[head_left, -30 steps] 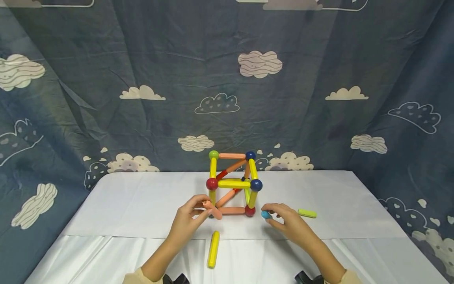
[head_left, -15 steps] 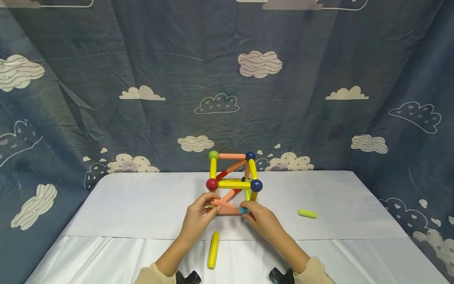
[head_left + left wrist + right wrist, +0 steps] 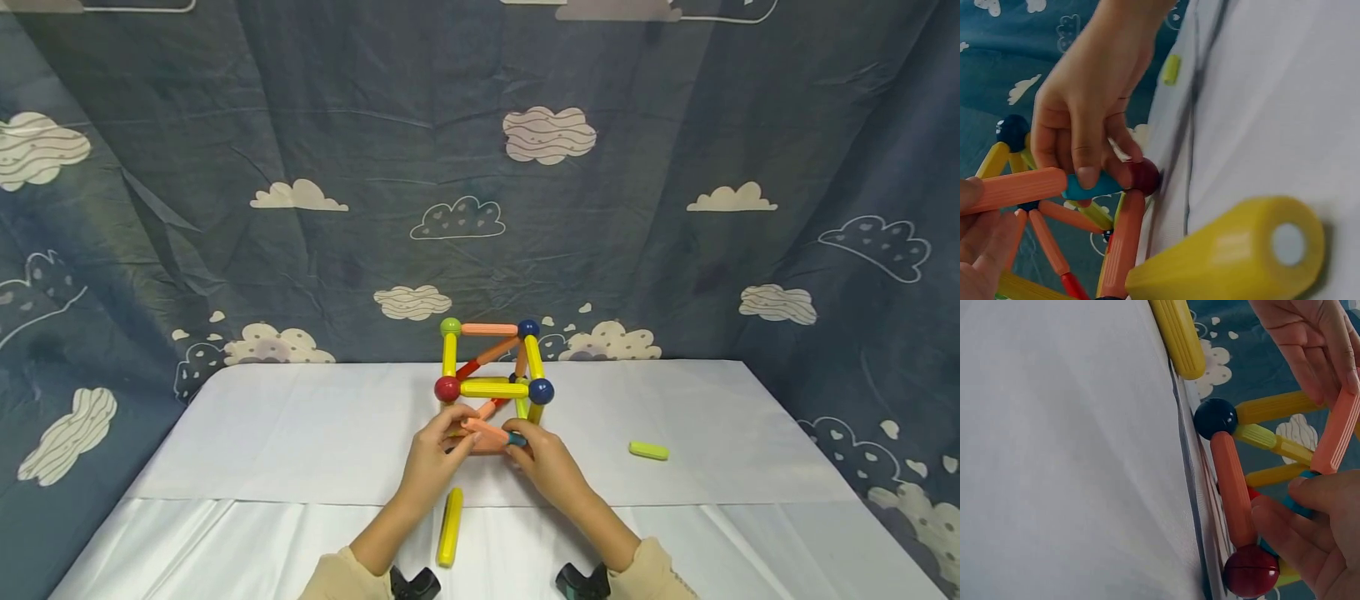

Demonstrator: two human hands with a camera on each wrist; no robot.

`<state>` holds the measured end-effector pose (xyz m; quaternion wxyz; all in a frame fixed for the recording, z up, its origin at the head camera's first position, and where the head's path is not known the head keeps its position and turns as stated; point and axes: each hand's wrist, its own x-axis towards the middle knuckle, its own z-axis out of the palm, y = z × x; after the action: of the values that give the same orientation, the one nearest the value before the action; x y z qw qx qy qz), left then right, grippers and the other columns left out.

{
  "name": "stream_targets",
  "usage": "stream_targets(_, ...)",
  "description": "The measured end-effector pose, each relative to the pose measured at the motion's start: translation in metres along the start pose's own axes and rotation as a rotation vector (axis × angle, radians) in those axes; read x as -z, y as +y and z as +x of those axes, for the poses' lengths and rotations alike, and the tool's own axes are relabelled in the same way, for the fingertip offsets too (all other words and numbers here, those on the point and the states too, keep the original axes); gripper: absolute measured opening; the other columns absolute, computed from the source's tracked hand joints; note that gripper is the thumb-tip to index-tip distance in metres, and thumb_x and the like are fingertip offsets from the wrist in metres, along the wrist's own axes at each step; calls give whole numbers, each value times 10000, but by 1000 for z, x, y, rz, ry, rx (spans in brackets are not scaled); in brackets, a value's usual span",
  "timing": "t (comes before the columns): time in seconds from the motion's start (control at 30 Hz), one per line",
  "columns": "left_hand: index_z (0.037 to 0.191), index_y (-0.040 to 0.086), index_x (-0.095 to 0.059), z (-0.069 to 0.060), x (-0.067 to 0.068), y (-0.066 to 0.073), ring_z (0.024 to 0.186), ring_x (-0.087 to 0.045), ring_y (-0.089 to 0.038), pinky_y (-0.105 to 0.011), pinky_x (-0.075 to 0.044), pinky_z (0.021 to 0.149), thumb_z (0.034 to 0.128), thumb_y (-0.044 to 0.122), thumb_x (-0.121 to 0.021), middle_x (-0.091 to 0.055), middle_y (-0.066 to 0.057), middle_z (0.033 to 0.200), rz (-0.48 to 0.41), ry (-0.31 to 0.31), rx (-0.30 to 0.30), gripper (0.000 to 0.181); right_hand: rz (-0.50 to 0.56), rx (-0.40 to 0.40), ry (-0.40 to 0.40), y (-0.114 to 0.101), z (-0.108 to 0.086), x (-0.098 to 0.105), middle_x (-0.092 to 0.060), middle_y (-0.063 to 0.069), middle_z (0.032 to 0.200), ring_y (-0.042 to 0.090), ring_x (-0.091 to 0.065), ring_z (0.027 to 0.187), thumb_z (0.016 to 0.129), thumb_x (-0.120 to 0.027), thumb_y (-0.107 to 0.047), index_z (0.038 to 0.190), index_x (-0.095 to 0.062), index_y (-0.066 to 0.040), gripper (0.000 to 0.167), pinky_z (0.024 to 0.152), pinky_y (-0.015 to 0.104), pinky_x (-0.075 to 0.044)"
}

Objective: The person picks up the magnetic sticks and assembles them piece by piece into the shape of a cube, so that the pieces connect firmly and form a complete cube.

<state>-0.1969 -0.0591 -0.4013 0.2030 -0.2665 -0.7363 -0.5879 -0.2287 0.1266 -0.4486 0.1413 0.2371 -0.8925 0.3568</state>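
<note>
My left hand [image 3: 433, 457] pinches a salmon-coloured stick [image 3: 484, 431] by its left end. With thumb and fingers, my right hand [image 3: 553, 463] pinches a short blue stick [image 3: 1102, 185]. The stick ends meet in both wrist views. A lower red ball [image 3: 1145, 177] touches or nearly touches the blue stick's other end. Both hands are at the lower front of a box-like frame of coloured sticks and balls, with a red ball [image 3: 447, 388] and a blue ball [image 3: 541, 390] at its upper front corners. Fingers hide part of its lower front bar.
A loose yellow stick [image 3: 450, 528] lies on the white cloth [image 3: 247, 442] in front of the frame. To the right lies a short lime-green stick [image 3: 648, 451]. A dark cloud-print curtain [image 3: 637, 250] hangs behind the table.
My right hand has moved left with the blue stick to the frame's lower front. My left hand has shifted right with the salmon stick, and the two sticks have come together.
</note>
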Motion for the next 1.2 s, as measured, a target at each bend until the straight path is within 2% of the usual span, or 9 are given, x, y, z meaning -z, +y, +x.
stream_targets(0.2, 1061, -5, -591, -2, -1, -17, 852, -593, -230, -304, -502, 733, 788, -85, -626, -587, -124, 980, 48, 13, -64, 287, 193, -32, -9, 2, -1, -4, -627, 106, 938, 153, -625, 685, 830, -612, 16, 1078, -562, 3, 253, 541, 186, -492)
stream_targets(0.3, 1175, 53, -575, -3, -1, -28, 864, -556, -172, -256, -494, 725, 844, 3, -599, -560, -75, 1039, 85, -33, -55, 336, 263, -40, 2, 2, -2, -5, -628, 135, 946, 195, -635, 699, 837, -595, 30, 1082, -553, 20, 249, 544, 215, -504)
stream_targets(0.47, 1199, 133, -517, -5, -3, -30, 666, -546, -134, -208, -464, 534, 907, 188, -547, -587, -3, 980, 160, -182, 95, 298, 329, -65, 25, 1, -4, -6, -633, 147, 944, 218, -640, 742, 832, -584, 60, 1078, -557, 2, 254, 584, 228, -509)
stream_targets(0.57, 1067, 123, -554, -6, -6, -31, 638, -542, -127, -212, -458, 523, 881, 255, -584, -592, 8, 909, 209, -206, 198, 230, 376, -67, 16, -8, -4, -1, -619, 188, 950, 276, -637, 760, 828, -564, 103, 1080, -544, 41, 260, 602, 261, -515)
stream_targets(0.67, 1002, 105, -619, -5, -9, -32, 693, -529, -111, -212, -458, 566, 850, 246, -630, -586, 2, 922, 256, -193, 228, 207, 422, -75, -11, -20, -4, 7, -604, 220, 943, 328, -628, 756, 825, -550, 122, 1091, -522, 82, 270, 611, 289, -518)
stream_targets(0.87, 966, 94, -666, 2, -13, -31, 749, -546, -110, -200, -466, 600, 801, 215, -692, -614, -29, 955, 252, -158, 241, 206, 426, -89, -50, -32, -5, 16, -596, 230, 953, 351, -624, 760, 819, -581, 94, 1113, -506, 103, 305, 642, 253, -510)
stream_targets(0.97, 997, 91, -640, 5, -13, -31, 747, -564, -94, -203, -476, 607, 782, 211, -710, -636, -24, 936, 189, -152, 253, 255, 425, -87, -55, -33, -5, 16, -604, 224, 941, 356, -626, 753, 815, -596, 73, 1122, -515, 86, 318, 631, 232, -506)
stream_targets(1.1, 1099, 133, -590, 7, -10, -31, 831, -585, -93, -217, -486, 686, 794, 213, -698, -630, -4, 1047, 92, -172, 248, 334, 415, -48, -38, -35, -2, 15, -616, 196, 885, 347, -629, 680, 816, -614, 32, 1118, -546, 55, 311, 583, 232, -507)
stream_targets(1.2, 1161, 138, -556, 9, -5, -25, 870, -574, -99, -223, -481, 721, 799, 242, -690, -587, 1, 1130, 173, -221, 200, 401, 374, -3, 3, -26, 0, 7, -620, 149, 884, 245, -632, 630, 822, -631, -58, 1097, -587, 6, 286, 556, 230, -504)
